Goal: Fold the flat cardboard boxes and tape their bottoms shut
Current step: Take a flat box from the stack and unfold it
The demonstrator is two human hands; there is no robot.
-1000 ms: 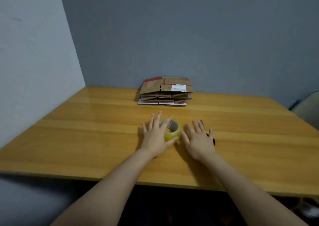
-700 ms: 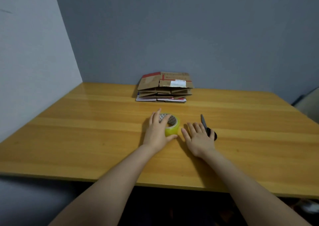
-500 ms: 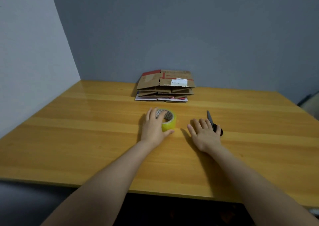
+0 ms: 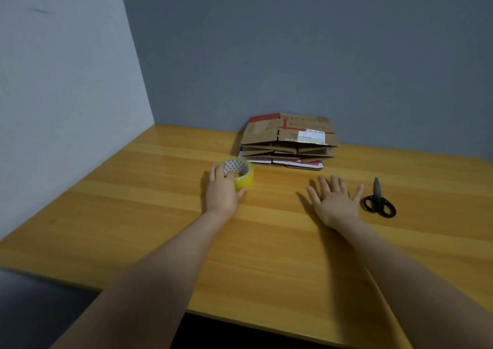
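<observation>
Head: round glossy yellow tape roll (image 4: 241,176)

The boxes (image 4: 289,142) lie flattened in one stack at the far edge of the worktop (image 4: 160,215), close against the back wall; they are brown cardboard, the top one bearing red print and a white label toward its right side; lower layers show white and red edges; flaps of the upper ones splay slightly, none folded up. The tape (image 4: 240,174), a yellow roll with a patterned core, lies flat on its side just in front of the boxes' left corner, hole upward; the scissors (image 4: 378,199), black-handled and closed, lie in front of the boxes and to their right, blades pointing toward the wall.
</observation>
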